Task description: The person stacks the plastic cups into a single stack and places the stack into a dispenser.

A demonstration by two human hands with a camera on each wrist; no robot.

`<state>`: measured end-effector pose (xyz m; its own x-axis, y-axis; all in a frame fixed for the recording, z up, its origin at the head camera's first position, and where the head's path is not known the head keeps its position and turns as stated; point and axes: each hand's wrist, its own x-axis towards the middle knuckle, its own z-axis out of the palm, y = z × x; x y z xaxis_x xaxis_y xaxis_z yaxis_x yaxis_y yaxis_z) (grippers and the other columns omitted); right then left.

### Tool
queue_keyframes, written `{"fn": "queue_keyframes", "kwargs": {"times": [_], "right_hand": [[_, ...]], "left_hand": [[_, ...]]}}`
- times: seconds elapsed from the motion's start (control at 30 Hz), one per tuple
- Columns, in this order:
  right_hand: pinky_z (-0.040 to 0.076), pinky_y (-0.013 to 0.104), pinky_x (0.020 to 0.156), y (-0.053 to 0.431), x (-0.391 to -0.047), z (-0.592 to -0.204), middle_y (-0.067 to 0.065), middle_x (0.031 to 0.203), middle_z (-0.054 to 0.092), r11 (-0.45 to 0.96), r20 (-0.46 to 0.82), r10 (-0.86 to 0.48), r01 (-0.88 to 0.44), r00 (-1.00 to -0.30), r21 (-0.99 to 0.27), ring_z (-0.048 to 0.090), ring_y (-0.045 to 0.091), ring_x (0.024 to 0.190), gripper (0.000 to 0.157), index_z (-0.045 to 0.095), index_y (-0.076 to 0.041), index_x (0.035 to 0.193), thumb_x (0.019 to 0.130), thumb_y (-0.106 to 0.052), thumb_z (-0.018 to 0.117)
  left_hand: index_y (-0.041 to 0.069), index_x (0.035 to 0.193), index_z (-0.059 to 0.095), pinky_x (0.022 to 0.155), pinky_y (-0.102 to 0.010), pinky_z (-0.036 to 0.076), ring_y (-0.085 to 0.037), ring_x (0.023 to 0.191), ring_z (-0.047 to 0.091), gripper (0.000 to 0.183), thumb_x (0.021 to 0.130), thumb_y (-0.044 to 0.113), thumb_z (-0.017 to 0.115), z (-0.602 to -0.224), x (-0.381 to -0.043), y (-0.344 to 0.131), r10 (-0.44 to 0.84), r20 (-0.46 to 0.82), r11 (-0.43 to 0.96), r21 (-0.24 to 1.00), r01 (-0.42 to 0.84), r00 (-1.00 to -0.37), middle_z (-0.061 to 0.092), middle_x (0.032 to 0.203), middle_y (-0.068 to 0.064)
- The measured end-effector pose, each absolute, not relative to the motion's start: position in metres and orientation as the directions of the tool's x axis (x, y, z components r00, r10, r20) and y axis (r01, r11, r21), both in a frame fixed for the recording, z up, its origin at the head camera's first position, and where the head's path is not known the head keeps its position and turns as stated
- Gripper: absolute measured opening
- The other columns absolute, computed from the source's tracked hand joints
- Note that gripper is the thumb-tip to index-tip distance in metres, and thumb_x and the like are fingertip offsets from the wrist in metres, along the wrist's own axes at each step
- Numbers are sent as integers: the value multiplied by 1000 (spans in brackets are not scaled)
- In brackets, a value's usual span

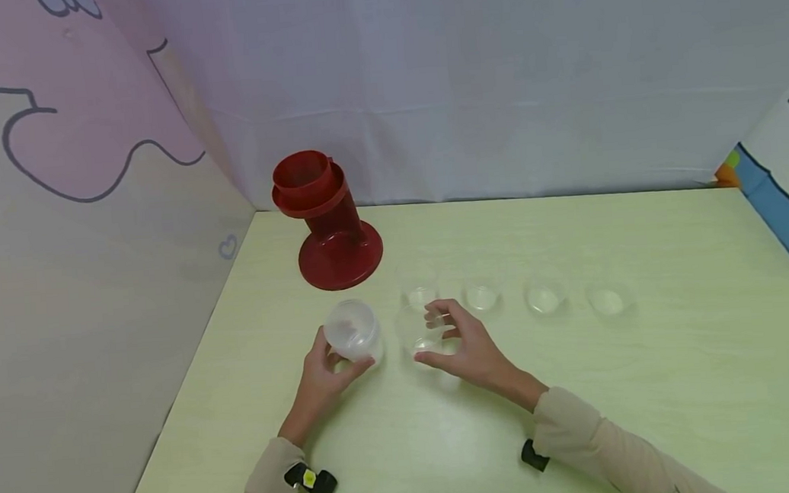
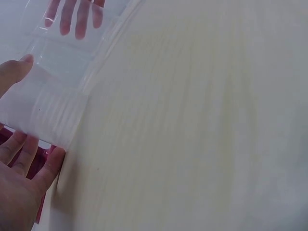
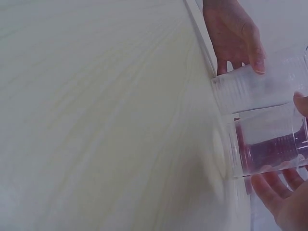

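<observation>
My left hand (image 1: 322,385) curls round a stack of nested clear plastic cups (image 1: 352,330), thumb on the near side and fingers on the far side. In the left wrist view the cup stack (image 2: 55,110) shows several ribbed rims close together. Just to its right, my right hand (image 1: 470,352) holds a single clear plastic cup (image 1: 416,333) between thumb and fingers. The right wrist view shows this cup (image 3: 264,142) upright by the tabletop, beside the stack (image 3: 260,84) and close to it. Through the clear wall, the right fingers (image 2: 69,17) are visible.
More clear cups stand in a row behind and to the right, among them one cup (image 1: 482,295) and another cup (image 1: 607,300) at the right end. A dark red stand (image 1: 340,254) with a round base and tubular top stands at the back left. Fabric walls border the table (image 1: 653,412).
</observation>
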<state>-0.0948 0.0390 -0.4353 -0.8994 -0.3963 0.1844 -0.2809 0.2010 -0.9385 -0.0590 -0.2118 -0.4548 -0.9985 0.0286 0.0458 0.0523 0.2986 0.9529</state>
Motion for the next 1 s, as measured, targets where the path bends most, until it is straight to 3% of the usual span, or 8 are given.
{"fn": "queue_keyframes", "kwargs": {"times": [0.23,0.43,0.67,1.0], "right_hand": [[51,43,86,44,-100,-450,13,116,58,234,187,-399,-297,-898,-926,57,24,106,65,47,-15,125,72,-23,84],[51,43,86,46,-100,-446,10,116,59,235,196,-399,-307,-896,-922,56,20,106,65,46,-19,126,73,-26,83],[51,38,87,48,-100,-440,-4,116,58,258,186,-400,-305,-897,-917,55,17,109,65,45,-23,127,74,-28,82],[49,47,89,52,-101,-428,-2,115,58,215,215,-400,-320,-891,-923,54,21,110,65,46,-19,127,74,-20,83]], "left_hand": [[8,136,37,102,-40,40,-23,121,45,74,76,11,80,-454,-58,-212,27,43,305,951,49,-999,47,132,-9],[7,135,38,100,-42,42,-22,118,47,73,75,10,80,-455,-58,-211,32,55,293,954,62,-998,48,130,-9],[8,135,37,102,-42,40,-23,121,45,74,76,12,80,-454,-58,-212,31,44,305,951,51,-999,47,132,-9],[9,136,36,102,-41,40,-22,121,45,75,76,12,80,-457,-59,-212,35,38,293,955,46,-999,47,133,-8]]}}
